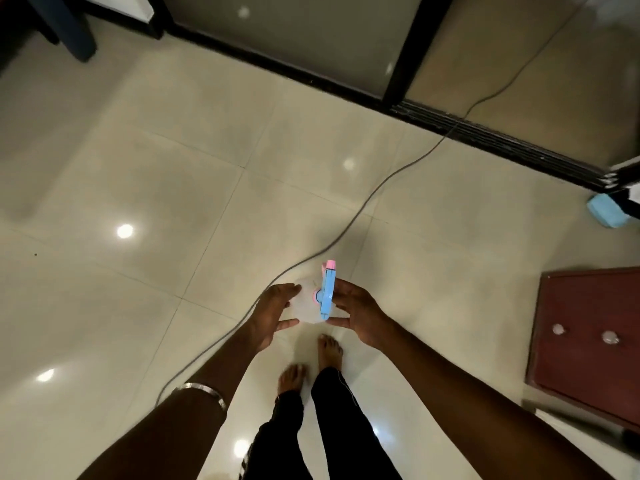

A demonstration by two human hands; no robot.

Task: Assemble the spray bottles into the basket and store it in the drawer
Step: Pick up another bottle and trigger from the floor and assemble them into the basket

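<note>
The left hand (pixel 273 311) is spread with straight fingers cupped against the near side of a translucent spray bottle (pixel 308 304), while the right hand (pixel 356 311) grips the far side, thumb and fingers curled beside the blue and pink trigger head (pixel 327 292), so the bottle hangs between both palms above the tiled floor (pixel 173 202). This looks like the assembling or carrying step; no basket is in view, and the red-brown drawer front (pixel 588 337) lies well off beyond the right hand, so next the bottle must be brought to the basket
</note>
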